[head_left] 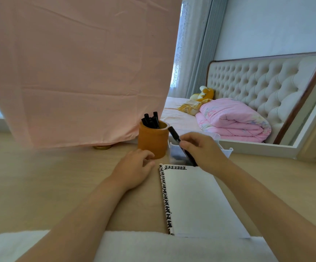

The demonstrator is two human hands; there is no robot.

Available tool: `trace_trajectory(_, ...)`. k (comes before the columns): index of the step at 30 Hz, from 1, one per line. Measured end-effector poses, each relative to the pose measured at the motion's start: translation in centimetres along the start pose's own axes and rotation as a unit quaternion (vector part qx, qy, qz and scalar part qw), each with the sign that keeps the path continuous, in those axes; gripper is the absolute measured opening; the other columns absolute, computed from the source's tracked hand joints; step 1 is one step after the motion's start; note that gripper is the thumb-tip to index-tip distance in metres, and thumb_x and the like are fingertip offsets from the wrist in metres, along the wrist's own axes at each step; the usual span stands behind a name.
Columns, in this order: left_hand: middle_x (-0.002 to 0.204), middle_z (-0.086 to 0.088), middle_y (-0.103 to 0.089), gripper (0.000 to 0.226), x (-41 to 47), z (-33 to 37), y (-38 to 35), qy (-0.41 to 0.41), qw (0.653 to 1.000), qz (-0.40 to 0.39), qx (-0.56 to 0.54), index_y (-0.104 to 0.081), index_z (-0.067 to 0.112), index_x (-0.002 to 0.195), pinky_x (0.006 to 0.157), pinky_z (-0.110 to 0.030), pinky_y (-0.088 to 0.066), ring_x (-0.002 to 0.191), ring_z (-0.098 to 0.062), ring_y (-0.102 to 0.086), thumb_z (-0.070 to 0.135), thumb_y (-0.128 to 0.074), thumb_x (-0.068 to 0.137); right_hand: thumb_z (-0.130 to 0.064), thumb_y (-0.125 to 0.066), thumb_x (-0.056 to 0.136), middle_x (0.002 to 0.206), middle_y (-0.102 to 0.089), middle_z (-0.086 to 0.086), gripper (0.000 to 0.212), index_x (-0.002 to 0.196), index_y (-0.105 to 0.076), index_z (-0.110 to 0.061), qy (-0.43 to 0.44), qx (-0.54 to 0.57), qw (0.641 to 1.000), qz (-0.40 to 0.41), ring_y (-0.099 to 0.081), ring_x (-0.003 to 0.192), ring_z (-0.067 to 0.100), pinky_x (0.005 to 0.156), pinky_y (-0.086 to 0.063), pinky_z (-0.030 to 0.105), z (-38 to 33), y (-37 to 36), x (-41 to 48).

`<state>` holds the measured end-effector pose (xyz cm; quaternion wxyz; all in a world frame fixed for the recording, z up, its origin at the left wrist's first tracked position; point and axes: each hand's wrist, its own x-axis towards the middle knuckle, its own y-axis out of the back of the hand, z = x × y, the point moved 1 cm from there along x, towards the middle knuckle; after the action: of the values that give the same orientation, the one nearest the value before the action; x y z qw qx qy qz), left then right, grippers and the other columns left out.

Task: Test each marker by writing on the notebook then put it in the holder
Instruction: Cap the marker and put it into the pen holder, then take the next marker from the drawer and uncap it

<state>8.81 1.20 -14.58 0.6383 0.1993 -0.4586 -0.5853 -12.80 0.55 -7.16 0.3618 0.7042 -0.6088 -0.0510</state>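
While left grip [134,167] rests near holder [152,142], right grip [204,152] pinches marker [174,133]

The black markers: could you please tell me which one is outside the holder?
The marker pinched in the right hand, slanting down to the notebook; the others stand inside the orange holder.

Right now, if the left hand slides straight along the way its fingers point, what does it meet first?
The left hand would meet the round orange-brown marker holder at its base. The fingertips look almost against it, though depth is unclear.
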Motion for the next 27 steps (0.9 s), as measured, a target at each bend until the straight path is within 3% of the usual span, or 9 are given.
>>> trace_trajectory(3, 0.121, 0.011, -0.06, 0.032, -0.1, -0.2, -0.2, 0.0, 0.999, -0.011, 0.032, -0.06, 0.034, 0.123, 0.096, -0.031, -0.042, 0.11, -0.009, -0.047, 0.046, -0.055, 0.093, -0.02, -0.062, 0.096, 0.095, -0.069, -0.007, 0.01, 0.105, -0.066, -0.022, 0.019, 0.006, 0.998, 0.061, -0.064, 0.087, 0.005, 0.075, -0.047, 0.014, -2.2, -0.2, 2.2)
trace_trajectory(6, 0.125, 0.01, -0.055, 0.034, -0.3, -0.1, -0.5, -0.007, 0.998, -0.03, 0.057, -0.061, 0.036, 0.122, 0.101, -0.034, -0.037, 0.116, -0.01, -0.042, 0.052, -0.051, 0.094, -0.022, -0.064, 0.095, 0.1, -0.068, -0.003, 0.017, 0.111, -0.064, -0.017, 0.025, 0.026, 0.991, 0.127, -0.067, 0.09, 0.015, 0.083, -0.057, 0.032, -3.7, -0.1, 5.6)
trace_trajectory(9, 0.126, 0.009, -0.054, 0.033, -0.2, -0.3, -0.6, -0.004, 0.998, -0.023, 0.06, -0.062, 0.037, 0.12, 0.103, -0.035, -0.037, 0.117, -0.011, -0.041, 0.052, -0.052, 0.093, -0.021, -0.063, 0.095, 0.102, -0.068, 0.0, 0.014, 0.108, -0.063, -0.018, 0.039, 0.014, 0.988, 0.148, -0.068, 0.096, 0.022, 0.089, -0.057, 0.045, -4.6, -0.6, 8.7)
trace_trajectory(14, 0.125, 0.009, -0.055, 0.03, 0.0, -0.4, -0.6, 0.003, 0.998, -0.016, 0.058, -0.063, 0.037, 0.118, 0.102, -0.037, -0.038, 0.117, -0.012, -0.042, 0.05, -0.053, 0.093, -0.016, -0.062, 0.094, 0.101, -0.07, 0.001, 0.015, 0.109, -0.067, -0.014, 0.045, -0.061, 0.994, 0.083, -0.067, 0.095, 0.021, 0.094, -0.053, 0.04, -4.1, -2.5, 11.4)
trace_trajectory(18, 0.121, 0.01, -0.06, 0.026, 0.0, -0.4, -0.5, -0.001, 0.999, 0.015, 0.046, -0.065, 0.035, 0.115, 0.099, -0.037, -0.041, 0.114, -0.012, -0.047, 0.043, -0.052, 0.094, -0.02, -0.058, 0.096, 0.109, -0.07, 0.001, 0.022, 0.113, -0.072, -0.015, 0.013, -0.207, 0.978, -0.006, -0.061, 0.094, 0.019, 0.085, -0.047, 0.03, -2.5, -3.8, 12.7)
trace_trajectory(22, 0.118, 0.011, -0.062, 0.025, 0.1, -0.3, -0.5, 0.002, 0.999, 0.024, 0.035, -0.066, 0.034, 0.113, 0.097, -0.037, -0.042, 0.113, -0.011, -0.048, 0.041, -0.052, 0.094, -0.023, -0.055, 0.097, 0.108, -0.071, 0.001, 0.024, 0.114, -0.072, -0.022, -0.009, -0.299, 0.952, -0.061, -0.063, 0.096, 0.022, 0.093, -0.054, 0.038, -2.0, -4.1, 13.4)
trace_trajectory(27, 0.118, 0.011, -0.062, 0.024, 0.1, -0.3, -0.5, 0.003, 0.999, 0.02, 0.038, -0.067, 0.034, 0.112, 0.098, -0.038, -0.042, 0.113, -0.012, -0.048, 0.041, -0.052, 0.094, -0.02, -0.048, 0.103, 0.113, -0.068, 0.004, 0.029, 0.121, -0.069, -0.014, -0.015, -0.311, 0.942, -0.126, -0.059, 0.098, 0.02, 0.084, -0.045, 0.027, -2.0, -4.1, 13.4)
